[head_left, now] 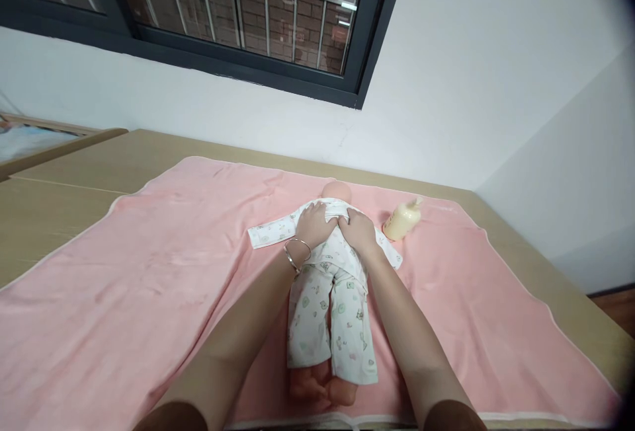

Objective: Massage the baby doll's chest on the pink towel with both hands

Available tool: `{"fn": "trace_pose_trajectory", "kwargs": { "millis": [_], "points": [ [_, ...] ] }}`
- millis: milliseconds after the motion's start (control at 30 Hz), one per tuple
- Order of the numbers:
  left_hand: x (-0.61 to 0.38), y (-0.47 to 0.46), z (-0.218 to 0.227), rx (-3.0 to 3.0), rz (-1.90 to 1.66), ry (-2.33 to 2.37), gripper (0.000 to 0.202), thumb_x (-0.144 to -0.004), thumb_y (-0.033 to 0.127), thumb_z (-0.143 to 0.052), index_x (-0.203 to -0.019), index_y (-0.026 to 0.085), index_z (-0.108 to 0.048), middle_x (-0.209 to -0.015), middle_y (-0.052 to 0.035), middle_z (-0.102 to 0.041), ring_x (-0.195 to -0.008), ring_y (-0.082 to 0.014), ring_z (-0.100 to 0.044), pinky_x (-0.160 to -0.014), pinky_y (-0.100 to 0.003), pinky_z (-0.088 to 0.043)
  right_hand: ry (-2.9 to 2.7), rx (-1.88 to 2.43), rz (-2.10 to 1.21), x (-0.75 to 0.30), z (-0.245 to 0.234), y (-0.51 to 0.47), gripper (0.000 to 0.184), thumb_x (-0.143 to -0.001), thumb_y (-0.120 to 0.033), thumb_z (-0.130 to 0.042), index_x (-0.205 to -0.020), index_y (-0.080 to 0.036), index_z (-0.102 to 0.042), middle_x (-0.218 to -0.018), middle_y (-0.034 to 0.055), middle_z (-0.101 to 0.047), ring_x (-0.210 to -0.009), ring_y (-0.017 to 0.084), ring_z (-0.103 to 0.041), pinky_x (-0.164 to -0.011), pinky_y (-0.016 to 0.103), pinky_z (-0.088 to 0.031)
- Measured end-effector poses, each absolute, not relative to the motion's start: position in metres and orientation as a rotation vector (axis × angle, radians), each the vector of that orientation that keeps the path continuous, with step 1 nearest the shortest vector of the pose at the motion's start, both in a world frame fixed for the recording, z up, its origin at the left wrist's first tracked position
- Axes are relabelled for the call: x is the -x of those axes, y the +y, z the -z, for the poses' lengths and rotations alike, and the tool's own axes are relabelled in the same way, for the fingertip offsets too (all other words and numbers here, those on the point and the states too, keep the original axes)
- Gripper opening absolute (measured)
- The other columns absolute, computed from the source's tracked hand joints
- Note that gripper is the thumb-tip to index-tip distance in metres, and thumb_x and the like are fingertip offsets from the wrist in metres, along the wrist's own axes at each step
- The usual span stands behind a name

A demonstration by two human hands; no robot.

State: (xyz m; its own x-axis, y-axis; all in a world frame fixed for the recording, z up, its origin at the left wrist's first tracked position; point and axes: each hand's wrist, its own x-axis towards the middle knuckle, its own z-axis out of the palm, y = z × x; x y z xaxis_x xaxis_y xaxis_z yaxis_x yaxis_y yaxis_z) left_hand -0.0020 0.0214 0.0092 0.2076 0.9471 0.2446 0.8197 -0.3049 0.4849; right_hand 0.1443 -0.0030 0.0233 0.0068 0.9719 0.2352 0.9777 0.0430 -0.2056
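A baby doll in white printed pyjamas lies stretched out, its head away from me and its bare feet towards me. Only the smooth top of its head shows. My left hand, with a silver bangle on the wrist, rests flat on the left side of the doll's upper body. On the right side of the same spot lies my right hand, also flat. The thumbs come close together at the middle, and neither hand grasps anything. One pyjama sleeve sticks out to the left.
Under the doll a pink blanket covers much of a wooden surface. A pale yellow pump bottle is at the doll's right, apart from my hand. Behind are a white wall and a dark-framed window with bars.
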Motion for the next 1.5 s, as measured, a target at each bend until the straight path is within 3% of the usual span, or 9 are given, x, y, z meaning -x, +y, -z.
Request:
{"fn": "trace_pose_trajectory", "kwargs": {
  "millis": [233, 767, 900, 1000, 1100, 1167, 1267, 1367, 1500],
  "points": [
    [0.003, 0.022, -0.006, -2.196, -0.765, 1.652, 0.057, -0.094, 0.040, -0.050, -0.143, 0.011, -0.054, -0.153, -0.0158, -0.053, -0.145, -0.0360, -0.043, -0.123, -0.048, -0.031, -1.958, 1.985, -0.075, -0.146, -0.016, 0.001, 0.047, -0.100, -0.037, -0.040, -0.138, -0.016, -0.058, -0.141, 0.0136, -0.063, -0.129, 0.030, -0.056, -0.109, 0.039, -0.036],
    [0.006, 0.029, 0.005, -2.114, -0.930, 1.578, 0.051, -0.091, 0.037, -0.057, -0.137, 0.014, -0.058, -0.147, -0.0149, -0.058, -0.141, -0.0330, -0.048, -0.123, -0.048, -0.032, -1.876, 1.971, -0.220, -0.149, -0.009, 0.009, 0.062, -0.098, -0.041, -0.040, -0.152, -0.012, -0.044, -0.156, 0.0168, -0.047, -0.145, 0.033, -0.039, -0.121, 0.049, -0.026],
    [0.012, 0.039, 0.009, -1.949, -1.072, 1.476, 0.038, -0.100, 0.033, -0.041, -0.122, 0.017, -0.067, -0.137, -0.0126, -0.067, -0.134, -0.0272, -0.056, -0.120, -0.044, -0.037, -1.848, 1.788, -0.253, -0.156, -0.022, 0.003, 0.076, -0.093, -0.044, -0.047, -0.158, -0.008, -0.032, -0.161, 0.0195, -0.040, -0.150, 0.034, -0.033, -0.122, 0.052, -0.027],
    [0.014, 0.043, 0.010, -1.725, -1.206, 1.414, 0.044, -0.105, 0.034, -0.028, -0.112, 0.019, -0.069, -0.128, -0.0100, -0.071, -0.125, -0.0236, -0.062, -0.115, -0.040, -0.043, -1.780, 1.679, -0.149, -0.153, -0.031, -0.005, 0.075, -0.093, -0.042, -0.046, -0.159, -0.010, -0.029, -0.166, 0.0192, -0.029, -0.154, 0.032, -0.024, -0.124, 0.052, -0.024],
    [0.015, 0.042, 0.009, -1.600, -1.309, 1.365, 0.046, -0.106, 0.039, -0.027, -0.115, 0.020, -0.068, -0.128, -0.0090, -0.071, -0.124, -0.0221, -0.063, -0.113, -0.038, -0.044, -1.891, 1.660, -0.026, -0.139, -0.031, -0.014, 0.076, -0.095, -0.044, -0.047, -0.162, -0.015, -0.024, -0.171, 0.0161, -0.016, -0.158, 0.033, -0.013, -0.124, 0.059, -0.016],
    [0.014, 0.040, 0.008, -1.589, -1.340, 1.347, 0.046, -0.106, 0.042, -0.027, -0.119, 0.020, -0.066, -0.130, -0.0085, -0.071, -0.125, -0.0213, -0.062, -0.112, -0.036, -0.044, -2.086, 1.695, -0.057, -0.129, -0.029, -0.018, 0.070, -0.098, -0.047, -0.047, -0.161, -0.021, -0.030, -0.172, 0.0123, -0.017, -0.158, 0.035, -0.012, -0.124, 0.063, -0.012],
    [0.014, 0.038, 0.008, -1.611, -1.346, 1.353, 0.045, -0.107, 0.043, -0.028, -0.120, 0.021, -0.066, -0.129, -0.0078, -0.071, -0.125, -0.0206, -0.063, -0.111, -0.035, -0.045, -2.201, 1.800, -0.146, -0.120, -0.029, -0.021, 0.063, -0.100, -0.051, -0.045, -0.156, -0.023, -0.041, -0.171, 0.0125, -0.022, -0.157, 0.037, -0.017, -0.123, 0.062, -0.014],
    [0.013, 0.038, 0.008, -1.652, -1.330, 1.376, 0.045, -0.107, 0.041, -0.028, -0.118, 0.021, -0.067, -0.128, -0.0078, -0.072, -0.125, -0.0206, -0.063, -0.110, -0.034, -0.046, -2.101, 1.845, -0.088, -0.118, -0.031, -0.022, 0.067, -0.101, -0.050, -0.044, -0.159, -0.020, -0.035, -0.172, 0.0147, -0.016, -0.157, 0.037, -0.017, -0.123, 0.060, -0.018],
    [0.013, 0.041, 0.009, -1.662, -1.325, 1.391, 0.044, -0.107, 0.041, -0.029, -0.119, 0.021, -0.066, -0.126, -0.0082, -0.072, -0.122, -0.0209, -0.064, -0.108, -0.035, -0.047, -2.193, 1.864, -0.127, -0.117, -0.032, -0.024, 0.070, -0.101, -0.053, -0.043, -0.162, -0.021, -0.030, -0.172, 0.0130, -0.014, -0.158, 0.038, -0.009, -0.123, 0.064, -0.013]
  ]
}}
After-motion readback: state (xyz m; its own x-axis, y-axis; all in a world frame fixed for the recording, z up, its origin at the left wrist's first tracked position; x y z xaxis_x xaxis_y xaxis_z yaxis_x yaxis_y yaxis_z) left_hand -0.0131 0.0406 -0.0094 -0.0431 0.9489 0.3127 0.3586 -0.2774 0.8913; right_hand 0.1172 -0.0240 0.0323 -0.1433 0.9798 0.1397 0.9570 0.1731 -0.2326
